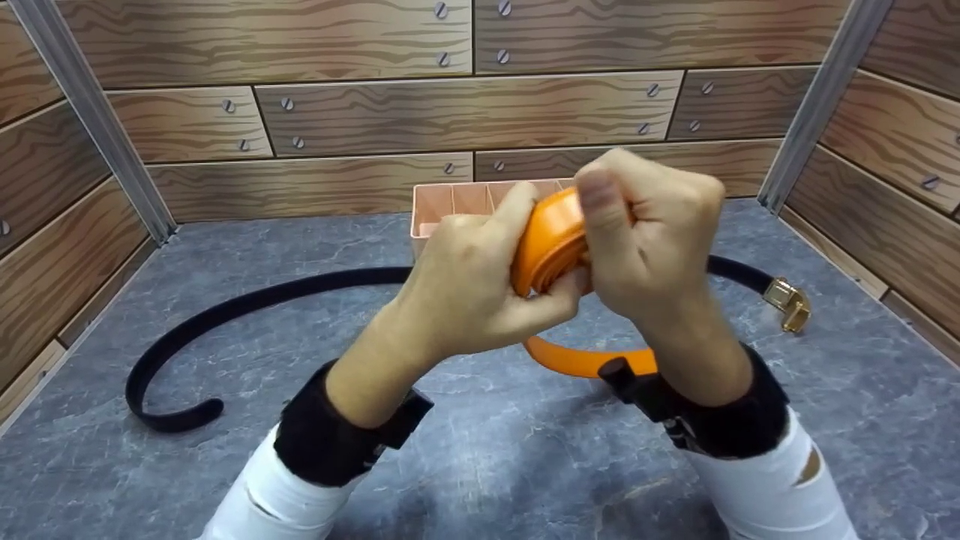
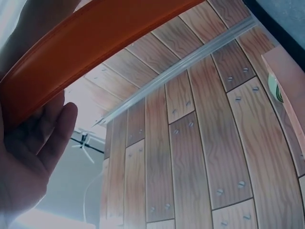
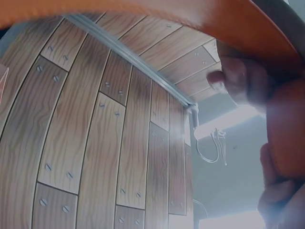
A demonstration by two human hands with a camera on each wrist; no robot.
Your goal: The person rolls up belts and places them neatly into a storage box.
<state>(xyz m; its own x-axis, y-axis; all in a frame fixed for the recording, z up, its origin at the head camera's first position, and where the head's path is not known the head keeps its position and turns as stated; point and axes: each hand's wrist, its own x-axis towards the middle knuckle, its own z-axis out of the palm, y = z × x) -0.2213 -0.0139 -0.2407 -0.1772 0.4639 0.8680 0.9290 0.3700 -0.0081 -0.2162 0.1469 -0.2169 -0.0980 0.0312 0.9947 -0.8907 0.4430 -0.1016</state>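
Observation:
Both hands hold an orange belt (image 1: 553, 238) that is wound into a coil, up in front of the body. On its left side the left hand (image 1: 476, 281) grips the coil, thumb below and fingers over the top. The right hand (image 1: 651, 236) grips it from the right, its thumb in front. A loose length of the strap hangs under the hands and curves right, passing behind the right wrist. Close up, the orange strap (image 2: 95, 52) crosses the left wrist view, and the coil (image 3: 288, 129) shows beside fingers in the right wrist view. The right hand hides part of the coil.
A black belt (image 1: 255, 298) lies across the grey tabletop (image 1: 480, 457), partly hidden behind the hands. Its gold buckle (image 1: 787, 304) is at the right. Behind the hands stands a pink compartment box (image 1: 433, 201). Wood-patterned panels (image 1: 465, 112) enclose the back and sides.

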